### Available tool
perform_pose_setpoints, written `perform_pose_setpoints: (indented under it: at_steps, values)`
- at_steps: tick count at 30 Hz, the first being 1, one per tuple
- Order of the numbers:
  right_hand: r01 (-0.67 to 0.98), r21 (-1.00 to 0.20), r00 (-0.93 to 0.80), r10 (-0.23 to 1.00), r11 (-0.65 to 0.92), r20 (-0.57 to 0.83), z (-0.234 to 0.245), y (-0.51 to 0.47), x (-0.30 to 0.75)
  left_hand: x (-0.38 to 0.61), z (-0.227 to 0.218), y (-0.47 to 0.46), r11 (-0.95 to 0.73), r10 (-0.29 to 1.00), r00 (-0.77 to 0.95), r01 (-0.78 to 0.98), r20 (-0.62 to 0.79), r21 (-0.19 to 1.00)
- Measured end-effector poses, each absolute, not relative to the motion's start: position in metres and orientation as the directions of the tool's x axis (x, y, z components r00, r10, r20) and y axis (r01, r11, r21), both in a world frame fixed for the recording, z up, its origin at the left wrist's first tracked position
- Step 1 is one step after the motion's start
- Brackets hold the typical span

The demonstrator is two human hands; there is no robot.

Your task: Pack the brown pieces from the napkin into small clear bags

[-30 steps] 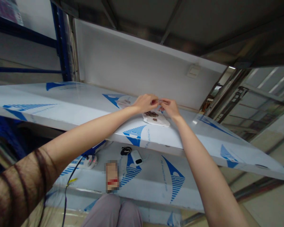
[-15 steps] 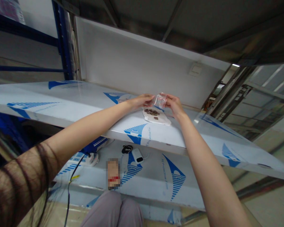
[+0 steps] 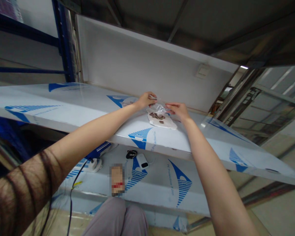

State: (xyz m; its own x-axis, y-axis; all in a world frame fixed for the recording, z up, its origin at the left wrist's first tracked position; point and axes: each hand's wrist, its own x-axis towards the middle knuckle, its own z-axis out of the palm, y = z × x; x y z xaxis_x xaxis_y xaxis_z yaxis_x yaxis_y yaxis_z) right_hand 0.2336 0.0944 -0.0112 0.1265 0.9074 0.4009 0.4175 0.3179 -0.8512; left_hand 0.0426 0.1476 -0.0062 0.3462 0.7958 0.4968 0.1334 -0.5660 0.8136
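The clear bag [image 3: 160, 109] has moved lower and slightly left; now it is between the left hand [image 3: 148, 100] and the right hand [image 3: 177, 110], each pinching its edge, near the brown pieces [image 3: 155, 115] on the white sheet [image 3: 167, 123].

This looks like a workshop or storeroom, judging by the film-covered worktop [image 3: 88, 105] under the left hand [image 3: 147, 100] and right hand [image 3: 179, 110], the blue metal rack [image 3: 64, 46] well to their left, the dark braced panel [image 3: 194, 26] above them and the power strip [image 3: 97, 167] below and left of them.
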Motion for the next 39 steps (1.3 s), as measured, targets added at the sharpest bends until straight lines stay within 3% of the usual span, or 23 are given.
perform_pose_setpoints:
  at_steps: [9,23,28,32,39]
  values:
    - [0.484,-0.830,0.082,0.931,0.276,0.357,-0.020,0.105,0.241,0.047,-0.005,0.150,-0.696,0.705,0.281,0.095,0.651,0.712]
    - [0.467,-0.841,0.109,0.926,0.272,0.360,-0.027,0.111,0.251,0.050,-0.008,0.164,-0.655,0.624,0.426,-0.172,0.655,0.736]
    - [0.411,-0.869,0.142,0.922,0.277,0.361,-0.026,0.112,0.253,0.043,-0.011,0.158,-0.612,0.699,0.458,-0.014,0.549,0.790]
    - [0.401,-0.869,0.145,0.917,0.289,0.372,-0.026,0.111,0.252,0.041,-0.007,0.152,-0.669,0.690,0.500,0.164,0.524,0.725]
    - [0.461,-0.838,0.074,0.929,0.292,0.364,-0.025,0.109,0.249,0.042,-0.003,0.146,-0.737,0.637,0.475,0.142,0.607,0.661]
